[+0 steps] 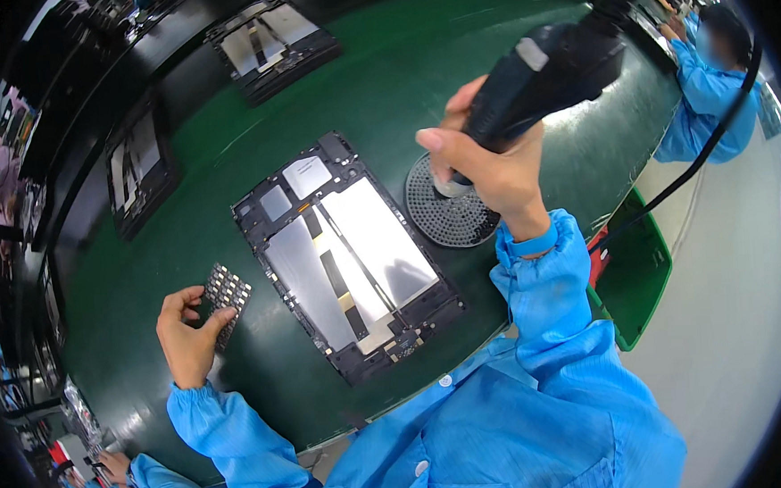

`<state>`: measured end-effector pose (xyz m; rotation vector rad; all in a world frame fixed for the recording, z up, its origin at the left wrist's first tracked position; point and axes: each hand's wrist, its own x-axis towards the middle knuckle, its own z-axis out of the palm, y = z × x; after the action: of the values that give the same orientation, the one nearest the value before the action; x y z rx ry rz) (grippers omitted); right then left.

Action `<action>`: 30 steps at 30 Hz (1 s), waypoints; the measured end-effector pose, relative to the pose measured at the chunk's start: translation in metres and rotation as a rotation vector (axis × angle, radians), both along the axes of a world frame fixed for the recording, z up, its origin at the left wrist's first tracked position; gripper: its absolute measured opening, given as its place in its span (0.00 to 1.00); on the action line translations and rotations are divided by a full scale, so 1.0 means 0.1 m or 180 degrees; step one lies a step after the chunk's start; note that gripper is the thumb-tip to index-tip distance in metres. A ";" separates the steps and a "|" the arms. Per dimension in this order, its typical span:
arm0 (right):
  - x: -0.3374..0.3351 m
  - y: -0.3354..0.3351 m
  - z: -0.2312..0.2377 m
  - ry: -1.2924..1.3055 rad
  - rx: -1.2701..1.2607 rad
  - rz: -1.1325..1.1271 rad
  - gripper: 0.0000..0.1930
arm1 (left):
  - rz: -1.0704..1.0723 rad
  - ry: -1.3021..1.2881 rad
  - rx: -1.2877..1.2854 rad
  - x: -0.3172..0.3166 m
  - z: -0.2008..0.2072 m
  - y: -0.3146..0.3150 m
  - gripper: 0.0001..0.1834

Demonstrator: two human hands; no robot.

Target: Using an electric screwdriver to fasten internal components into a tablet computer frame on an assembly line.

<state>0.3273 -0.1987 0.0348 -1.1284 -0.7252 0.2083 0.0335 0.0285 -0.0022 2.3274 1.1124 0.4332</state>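
Observation:
My left hand pinches a small dark sheet with rows of shiny little pieces, at the left of the table. In front of me lies an opened tablet, tilted, its silver battery panels and dark ribbon cables showing. My right hand is wrapped round a black electric screwdriver, to the right of the tablet. The screwdriver's lower end points at a round grey tray full of small holes, some with dark bits in them. Whether its tip touches the tray I cannot tell.
Two more opened tablets lie farther off, one at the back and one at the left. A green bin stands beside the table's right edge. A black cable curves down at right. People in blue sleeves work nearby.

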 end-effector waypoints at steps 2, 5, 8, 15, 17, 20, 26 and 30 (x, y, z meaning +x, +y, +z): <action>0.02 0.02 0.00 -0.0278 -0.0157 0.0178 0.16 | -0.0020 0.0058 -0.0159 0.04 0.04 -0.02 0.24; 0.04 0.01 -0.02 -0.0303 -0.0166 0.0220 0.16 | -0.0106 0.0133 -0.0391 0.06 0.09 -0.04 0.24; 0.05 -0.01 -0.03 -0.0337 -0.0176 0.0248 0.16 | -0.0039 0.0014 -0.0629 0.06 0.10 -0.05 0.24; 0.03 0.02 -0.04 -0.0430 -0.0175 0.0331 0.16 | 0.0037 -0.0824 -0.1609 -0.02 -0.02 0.06 0.16; 0.02 0.04 -0.04 -0.0393 -0.0169 0.0348 0.16 | 0.0161 -0.0930 -0.1674 0.00 0.00 0.03 0.14; 0.01 0.06 -0.04 -0.0345 -0.0186 0.0375 0.15 | 0.0100 -0.0894 -0.1459 -0.03 -0.06 0.06 0.14; 0.01 0.08 -0.09 -0.0289 -0.0182 0.0371 0.15 | 0.0100 -0.0872 -0.1304 0.02 -0.08 0.06 0.12; 0.01 0.08 -0.07 -0.0308 -0.0163 0.0371 0.15 | 0.0135 -0.0824 -0.1266 0.03 -0.07 0.06 0.12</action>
<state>0.3282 -0.1905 0.0275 -1.1519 -0.8768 0.2736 0.0364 0.0340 -0.0091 1.8482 1.0172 0.4657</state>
